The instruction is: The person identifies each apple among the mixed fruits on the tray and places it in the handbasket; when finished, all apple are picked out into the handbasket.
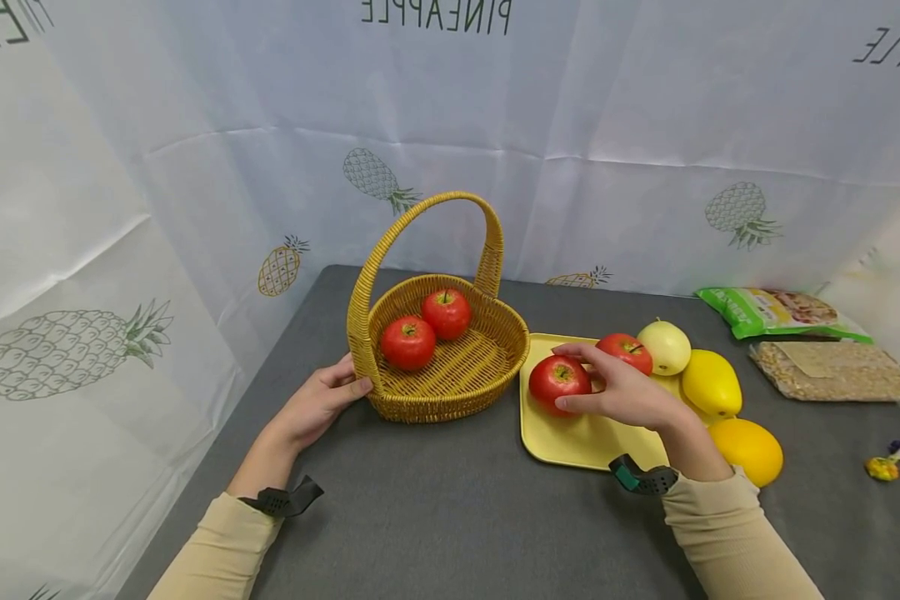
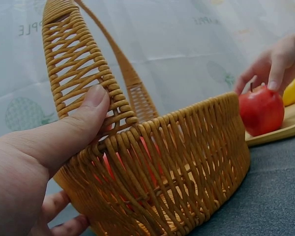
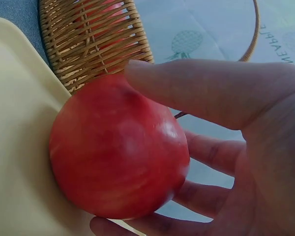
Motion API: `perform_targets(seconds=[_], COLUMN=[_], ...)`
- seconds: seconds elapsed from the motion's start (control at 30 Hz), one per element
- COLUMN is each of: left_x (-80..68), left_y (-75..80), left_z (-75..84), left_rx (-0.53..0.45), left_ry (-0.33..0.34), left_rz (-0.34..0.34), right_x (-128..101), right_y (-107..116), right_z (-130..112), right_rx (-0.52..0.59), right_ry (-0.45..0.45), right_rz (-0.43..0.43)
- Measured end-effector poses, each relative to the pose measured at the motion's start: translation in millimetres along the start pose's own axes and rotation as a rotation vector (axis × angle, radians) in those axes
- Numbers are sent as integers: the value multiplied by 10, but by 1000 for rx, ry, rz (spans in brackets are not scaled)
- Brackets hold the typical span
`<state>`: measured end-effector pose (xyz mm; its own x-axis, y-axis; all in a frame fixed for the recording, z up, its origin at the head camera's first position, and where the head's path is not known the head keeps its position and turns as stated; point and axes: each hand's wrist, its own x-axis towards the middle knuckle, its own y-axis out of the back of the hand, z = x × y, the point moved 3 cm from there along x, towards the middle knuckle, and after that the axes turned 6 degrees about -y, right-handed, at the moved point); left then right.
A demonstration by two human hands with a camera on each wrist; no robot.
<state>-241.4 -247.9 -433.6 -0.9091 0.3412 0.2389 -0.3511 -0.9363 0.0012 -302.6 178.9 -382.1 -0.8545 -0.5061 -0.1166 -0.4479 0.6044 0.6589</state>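
Observation:
A woven yellow basket (image 1: 450, 392) with a tall handle stands on the grey table and holds two red apples (image 1: 408, 342). My left hand (image 1: 322, 402) holds its left wall, thumb (image 2: 78, 129) pressed at the base of the handle. My right hand (image 1: 618, 387) curls round a red apple (image 1: 558, 379) that sits on the yellow tray (image 1: 570, 437), thumb and fingers wrapped about the apple (image 3: 118, 152). Behind it on the tray lie another red apple (image 1: 630, 350) and a pale green apple (image 1: 664, 346).
A lemon (image 1: 711, 383) and an orange (image 1: 752, 450) lie at the tray's right edge. Two food packets (image 1: 780, 312) sit at the back right, small sweets (image 1: 892, 462) at the far right. Pineapple-print sheets wall the table at the back and left.

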Motion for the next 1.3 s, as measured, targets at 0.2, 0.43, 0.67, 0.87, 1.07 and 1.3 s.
perform_targets(seconds=[0.2,0.43,0.67,0.87,1.07,1.3], left_x=[-5,-6,-6,-13,-8,-2], left_y=[0,-1,2,3,4,4], left_z=[2,2,-3,-9,-6,2], left_rx=[1,-2,-2,3,2,-1], left_ry=[-5,-2,0,4,7,-5], left_rz=[-4,-2,1,0,-1,-3], right_x=[5,9,25,31,-4,-18], right_y=[-6,-39,-59,-62,-26,13], right_z=[22,52,59,58,-8,-73], right_rx=[-13,-32,-72,-37,-3,80], right_ry=[-31,-80,-94,-83,-63,-26], right_rz=[1,-10,1,-9,-9,-6])
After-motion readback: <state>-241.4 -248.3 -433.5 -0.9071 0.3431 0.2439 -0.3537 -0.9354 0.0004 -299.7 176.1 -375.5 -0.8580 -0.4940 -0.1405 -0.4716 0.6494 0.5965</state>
